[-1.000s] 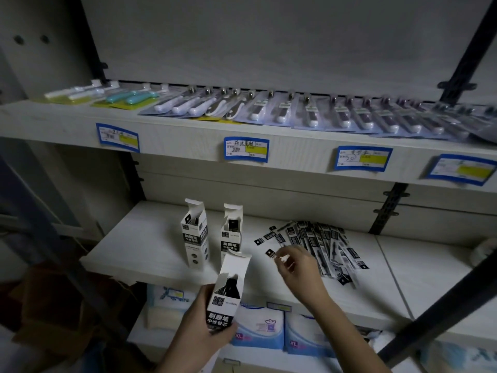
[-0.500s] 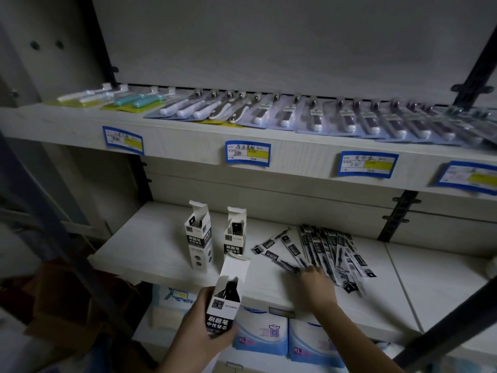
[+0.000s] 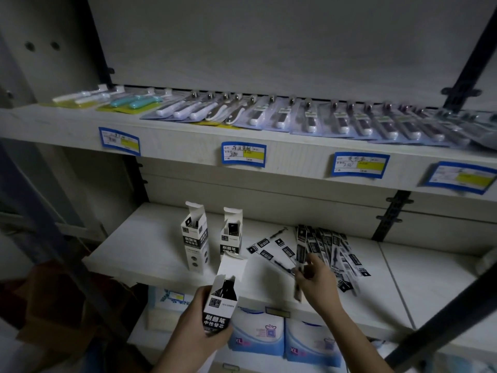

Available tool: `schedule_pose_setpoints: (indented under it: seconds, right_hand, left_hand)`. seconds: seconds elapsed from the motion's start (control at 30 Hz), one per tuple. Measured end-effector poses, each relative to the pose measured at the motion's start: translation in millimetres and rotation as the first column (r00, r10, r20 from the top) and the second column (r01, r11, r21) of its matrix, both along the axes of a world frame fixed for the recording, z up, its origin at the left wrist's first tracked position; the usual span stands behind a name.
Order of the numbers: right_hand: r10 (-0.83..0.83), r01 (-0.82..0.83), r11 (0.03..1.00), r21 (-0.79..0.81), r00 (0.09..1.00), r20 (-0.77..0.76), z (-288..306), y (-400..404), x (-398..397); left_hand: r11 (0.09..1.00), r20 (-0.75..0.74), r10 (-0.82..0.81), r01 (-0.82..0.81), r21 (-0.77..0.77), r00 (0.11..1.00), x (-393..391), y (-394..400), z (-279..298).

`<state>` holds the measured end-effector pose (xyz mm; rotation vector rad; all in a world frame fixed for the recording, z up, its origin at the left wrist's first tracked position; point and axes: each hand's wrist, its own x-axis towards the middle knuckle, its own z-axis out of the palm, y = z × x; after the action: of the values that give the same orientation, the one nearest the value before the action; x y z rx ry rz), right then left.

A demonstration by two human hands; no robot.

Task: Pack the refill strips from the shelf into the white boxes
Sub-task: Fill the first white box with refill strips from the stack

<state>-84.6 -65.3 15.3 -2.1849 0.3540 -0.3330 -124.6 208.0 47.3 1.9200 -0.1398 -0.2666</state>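
My left hand grips a white box with its top flap open, held below the middle shelf's front edge; dark strips show inside it. My right hand pinches a black refill strip lifted off the shelf, just right of the box. A fan of loose refill strips lies on the middle shelf behind my right hand. Two more open white boxes stand upright on the shelf, left of the strips.
The upper shelf carries a row of blister-packed items with blue price labels on its edge. Blue and white packs sit on the shelf below. A dark diagonal bar crosses at the lower right.
My right hand reached into the pile, closed on a strip and has drawn it back toward the box. The left hand keeps holding the box in about the same place.
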Motion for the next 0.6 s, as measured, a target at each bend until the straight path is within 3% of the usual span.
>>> schedule_pose_setpoints:
  seconds: [0.17,0.3,0.6]
  right_hand:
    - [0.119,-0.171,0.921,0.349,0.979,0.166,79,39,-42]
    - [0.116,-0.266,0.824,0.5,0.943,0.311,131,66,-73]
    - [0.144,-0.213,0.958,0.194,0.937,0.32,125,100,-87]
  left_hand:
    - [1.0,0.036,-0.026,0.025,0.006,0.999,1,-1,-6]
    - [0.999,0.05,-0.044,0.044,0.011,0.998,0,-2,-8]
    - [0.998,0.07,-0.062,0.06,0.029,0.996,-3,-1,-3]
